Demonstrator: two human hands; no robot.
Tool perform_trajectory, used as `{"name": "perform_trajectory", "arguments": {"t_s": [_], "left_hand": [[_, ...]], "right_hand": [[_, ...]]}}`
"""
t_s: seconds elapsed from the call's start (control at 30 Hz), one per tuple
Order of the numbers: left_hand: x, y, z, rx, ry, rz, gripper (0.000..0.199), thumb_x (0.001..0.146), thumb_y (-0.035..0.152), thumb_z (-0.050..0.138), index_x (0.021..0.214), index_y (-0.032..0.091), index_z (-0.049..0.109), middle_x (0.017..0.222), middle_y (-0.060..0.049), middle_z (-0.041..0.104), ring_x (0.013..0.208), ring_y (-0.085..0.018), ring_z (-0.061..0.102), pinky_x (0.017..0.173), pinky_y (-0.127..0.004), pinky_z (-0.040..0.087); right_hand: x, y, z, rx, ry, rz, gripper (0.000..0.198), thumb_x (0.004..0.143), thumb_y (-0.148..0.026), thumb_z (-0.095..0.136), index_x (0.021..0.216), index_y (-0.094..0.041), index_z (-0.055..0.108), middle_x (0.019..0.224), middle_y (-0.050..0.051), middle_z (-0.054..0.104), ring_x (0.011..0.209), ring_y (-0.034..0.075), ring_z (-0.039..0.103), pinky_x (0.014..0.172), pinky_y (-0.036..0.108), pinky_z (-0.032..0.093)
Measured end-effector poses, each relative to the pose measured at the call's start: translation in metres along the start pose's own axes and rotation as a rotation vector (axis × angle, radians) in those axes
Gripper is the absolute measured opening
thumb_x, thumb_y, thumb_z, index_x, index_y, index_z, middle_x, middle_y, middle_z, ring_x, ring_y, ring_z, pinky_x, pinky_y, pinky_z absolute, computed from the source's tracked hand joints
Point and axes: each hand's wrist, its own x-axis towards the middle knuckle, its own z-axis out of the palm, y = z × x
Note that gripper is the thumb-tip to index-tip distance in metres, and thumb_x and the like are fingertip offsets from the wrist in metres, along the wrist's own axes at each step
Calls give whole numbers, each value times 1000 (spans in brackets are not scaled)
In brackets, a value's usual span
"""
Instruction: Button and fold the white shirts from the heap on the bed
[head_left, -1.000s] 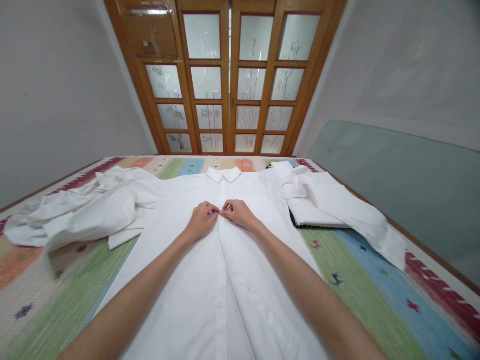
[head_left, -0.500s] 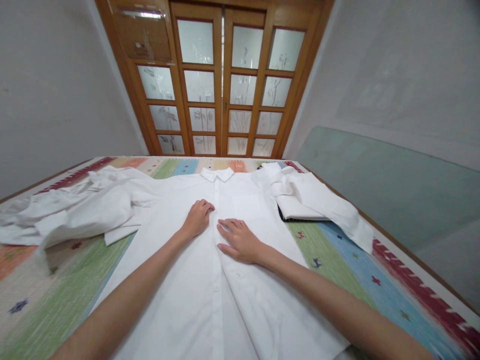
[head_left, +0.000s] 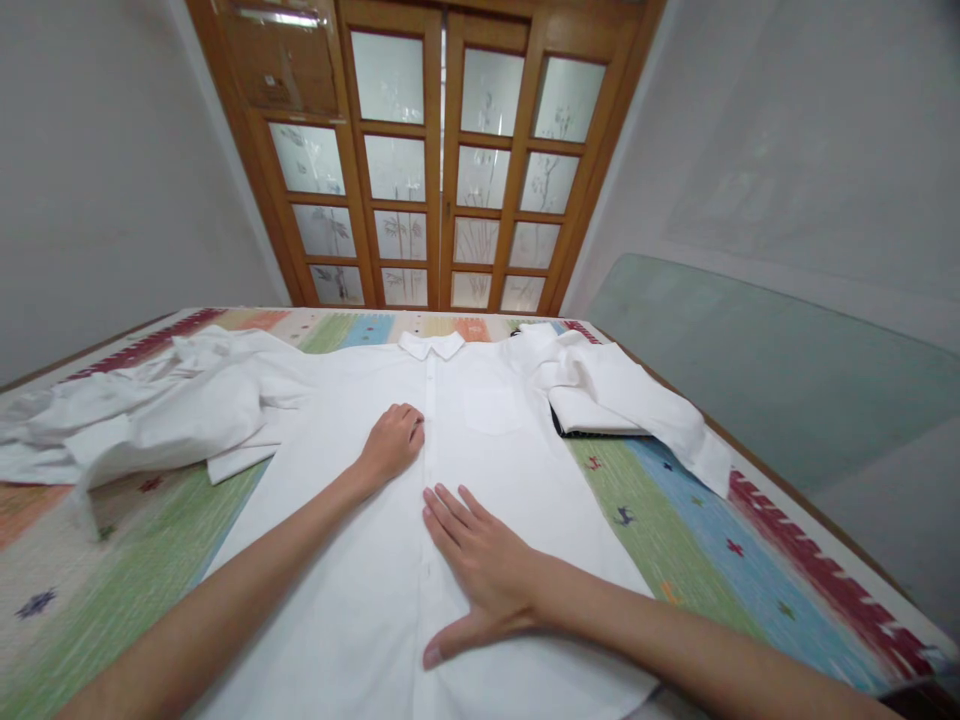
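Observation:
A white button-up shirt point(head_left: 360, 580) lies spread front side up, its collar point(head_left: 432, 345) at the far end and a chest pocket point(head_left: 491, 408) on the right half. My left hand point(head_left: 393, 442) rests at the button placket below the collar, its fingers curled closed on the shirt's fabric. Lower down, my right hand point(head_left: 480, 560) lies flat on the right front panel, fingers stretched out and thumb spread, with fingertips and thumb beside the placket. Both front panels meet along the placket.
Underneath is a striped, patterned cloth point(head_left: 675, 530) on a table. Crumpled white garments point(head_left: 172, 410) lie at the left. Folded white fabric point(head_left: 600, 385) with a dark edge lies at the right. A pale green panel point(head_left: 750, 370) leans by the right wall. Wooden glazed doors point(head_left: 442, 150) stand behind.
My right hand has moved down and toward me, flattening with its fingers spread. The raised right panel now lies flatter. My left hand stays at the placket.

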Motion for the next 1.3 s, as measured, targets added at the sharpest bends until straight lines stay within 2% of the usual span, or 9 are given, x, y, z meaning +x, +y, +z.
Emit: {"name": "perform_trajectory", "arguments": {"t_s": [0.1,0.23,0.3,0.43,0.67,0.8,0.93,1.07,1.3], "left_hand": [[-9,0,-1,-26,-7,21,26,91,18,44,104,14,65,107,-13,68,103,-26,59,95,-43,49],[-20,0,-3,-84,-29,53,30,90,18,46,112,16,66,118,-13,67,113,-26,58,100,-45,48],[-24,0,-4,-125,-38,67,31,90,17,46,114,16,66,120,-13,67,114,-25,58,101,-45,48],[-29,-1,-7,-242,-60,78,37,89,10,43,115,16,67,121,-12,67,114,-23,59,102,-43,48],[-32,5,-23,-461,-132,47,40,78,0,43,94,21,73,113,-6,69,109,-20,59,100,-38,47],[-36,13,-32,-516,-131,56,34,79,2,47,88,21,74,104,-5,70,104,-20,59,97,-37,47],[-41,19,-34,-507,-132,86,36,73,0,48,85,21,74,102,-5,68,101,-20,58,93,-35,47],[-43,25,-35,-487,-120,90,27,77,5,53,86,20,73,100,-6,66,98,-20,58,91,-36,47],[-38,31,-38,-547,-208,-126,9,80,15,59,78,20,66,86,-2,63,85,-17,57,79,-31,46]], "right_hand": [[0,-5,-2,7,-10,-38,103,83,-74,52,152,-1,27,158,24,22,148,37,13,120,49,14],[13,2,-2,48,83,-79,49,93,-50,53,126,-15,61,141,15,53,129,30,48,107,42,36],[28,12,-3,95,208,2,25,92,-36,56,106,-17,67,119,12,65,106,22,59,93,35,45],[63,36,-3,188,420,308,2,83,-20,59,84,-19,60,81,2,62,77,16,56,73,28,42],[97,52,3,208,373,468,19,72,-23,65,87,-21,54,64,-5,53,61,14,49,59,25,30],[95,58,6,256,406,402,20,66,-12,59,82,-21,52,59,-7,49,56,12,46,58,24,32],[87,73,4,516,417,254,22,62,-8,54,79,-20,54,59,-8,49,53,10,47,56,21,37],[81,83,3,748,392,241,21,61,-9,52,79,-19,58,63,-6,55,52,8,47,51,19,36],[79,86,4,744,397,257,20,61,-8,53,75,-16,65,58,-6,55,50,7,43,49,19,33]]}}
